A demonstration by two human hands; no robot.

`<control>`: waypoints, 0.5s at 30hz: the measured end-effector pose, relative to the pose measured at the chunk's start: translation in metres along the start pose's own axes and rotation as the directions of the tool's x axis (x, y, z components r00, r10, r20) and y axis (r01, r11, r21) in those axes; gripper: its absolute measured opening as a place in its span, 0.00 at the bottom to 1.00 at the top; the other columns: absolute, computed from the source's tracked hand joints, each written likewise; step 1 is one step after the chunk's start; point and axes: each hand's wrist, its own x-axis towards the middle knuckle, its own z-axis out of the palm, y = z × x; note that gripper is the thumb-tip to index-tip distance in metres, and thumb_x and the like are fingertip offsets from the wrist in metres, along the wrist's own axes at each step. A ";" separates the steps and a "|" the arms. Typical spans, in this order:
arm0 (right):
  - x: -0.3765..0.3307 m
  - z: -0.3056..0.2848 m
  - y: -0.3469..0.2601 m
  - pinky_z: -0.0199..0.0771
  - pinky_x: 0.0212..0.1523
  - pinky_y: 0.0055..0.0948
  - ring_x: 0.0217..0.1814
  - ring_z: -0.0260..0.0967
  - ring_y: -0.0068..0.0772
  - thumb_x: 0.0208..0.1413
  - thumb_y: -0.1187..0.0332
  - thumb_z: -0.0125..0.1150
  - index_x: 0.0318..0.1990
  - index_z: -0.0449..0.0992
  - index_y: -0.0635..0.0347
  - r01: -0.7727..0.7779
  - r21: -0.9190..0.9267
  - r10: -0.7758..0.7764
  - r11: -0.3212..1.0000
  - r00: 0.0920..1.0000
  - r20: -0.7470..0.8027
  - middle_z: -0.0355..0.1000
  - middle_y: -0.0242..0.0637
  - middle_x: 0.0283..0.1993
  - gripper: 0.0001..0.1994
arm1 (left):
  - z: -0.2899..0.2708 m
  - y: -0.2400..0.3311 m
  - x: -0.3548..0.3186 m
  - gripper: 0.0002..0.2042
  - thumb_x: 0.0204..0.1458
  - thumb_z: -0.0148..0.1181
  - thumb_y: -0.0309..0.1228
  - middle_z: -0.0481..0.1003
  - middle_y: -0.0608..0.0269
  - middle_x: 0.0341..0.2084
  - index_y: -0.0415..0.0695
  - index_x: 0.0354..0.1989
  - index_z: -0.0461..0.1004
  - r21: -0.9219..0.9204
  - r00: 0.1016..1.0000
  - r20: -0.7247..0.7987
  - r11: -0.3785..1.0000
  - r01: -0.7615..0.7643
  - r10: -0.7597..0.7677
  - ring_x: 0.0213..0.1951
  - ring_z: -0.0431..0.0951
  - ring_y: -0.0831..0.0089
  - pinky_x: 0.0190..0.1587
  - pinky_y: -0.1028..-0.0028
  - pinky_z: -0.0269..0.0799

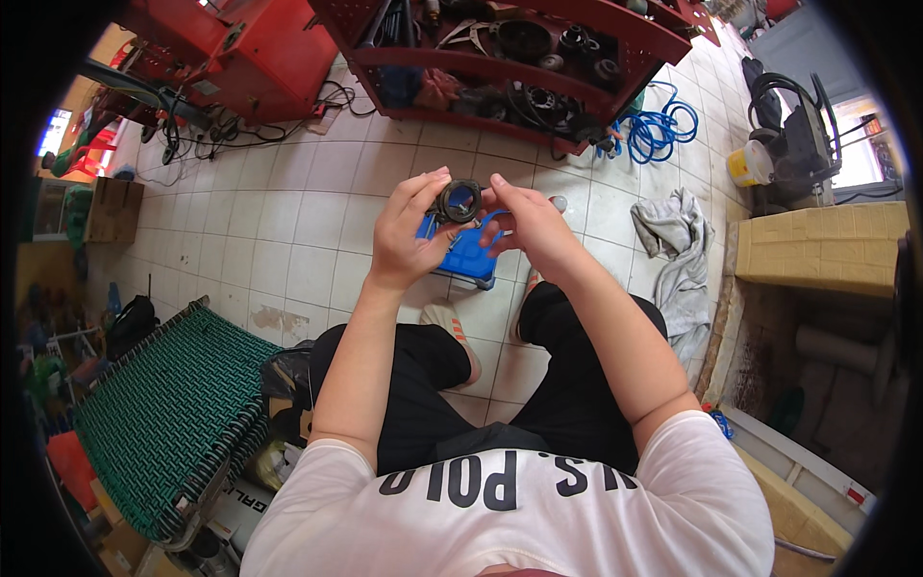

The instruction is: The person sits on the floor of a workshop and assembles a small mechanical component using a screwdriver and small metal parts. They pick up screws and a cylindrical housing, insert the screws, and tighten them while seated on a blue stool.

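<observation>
- A dark metal ring-shaped part (460, 200), round with a glassy or hollow centre, is held up in front of the person, above the tiled floor (288, 221) and between both hands.
- The left hand (411, 234) grips the ring from its left side, thumb and fingers curled around the rim, palm turned toward the part.
- The right hand (524, 219) closes on the ring's right edge with its fingertips, the rest of the hand bent inward behind it.
- Directly below the ring and hands, a blue plastic box (468, 256) sits on the floor, partly hidden by the hands.
- Two feet in light shoes with orange stripes (450, 322) rest on the tiles just beside the box; the person sits with black trousers (423, 385) and a white shirt (519, 510).
- A grey rag (678, 255) lies crumpled on the floor to the right, near a stack of tan blocks (817, 250).
- A red metal rack (538, 67) loaded with dark gears and bearings stands beyond the hands, with a coiled blue hose (659, 125) at its right end.
- A green woven cot (168, 413) lies to the lower left.
</observation>
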 end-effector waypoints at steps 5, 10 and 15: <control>0.001 -0.003 -0.001 0.76 0.32 0.27 0.34 0.69 0.23 0.71 0.44 0.45 0.45 0.76 0.62 -0.089 0.117 0.076 0.989 0.991 0.113 0.70 0.31 0.38 0.27 | 0.001 0.004 0.003 0.29 0.42 0.78 0.28 0.77 0.51 0.50 0.38 0.55 0.75 -0.040 1.000 -0.013 0.999 -0.005 0.005 0.53 0.80 0.56 0.54 0.65 0.78; 0.005 -0.010 -0.001 0.74 0.33 0.29 0.32 0.65 0.25 0.70 0.40 0.44 0.42 0.75 0.60 -0.152 0.063 0.140 0.986 0.976 0.167 0.66 0.29 0.34 0.28 | -0.003 0.011 0.005 0.29 0.41 0.79 0.28 0.78 0.51 0.50 0.38 0.54 0.75 -0.096 0.997 0.068 0.994 0.048 -0.042 0.53 0.80 0.56 0.54 0.65 0.77; 0.009 -0.023 -0.001 0.71 0.34 0.31 0.30 0.62 0.25 0.69 0.38 0.45 0.41 0.74 0.58 -0.248 0.163 0.184 0.955 0.926 0.330 0.65 0.29 0.31 0.29 | -0.002 0.019 0.008 0.30 0.40 0.79 0.29 0.78 0.51 0.49 0.38 0.54 0.75 -0.164 0.995 0.092 0.985 0.047 -0.032 0.52 0.80 0.57 0.54 0.65 0.77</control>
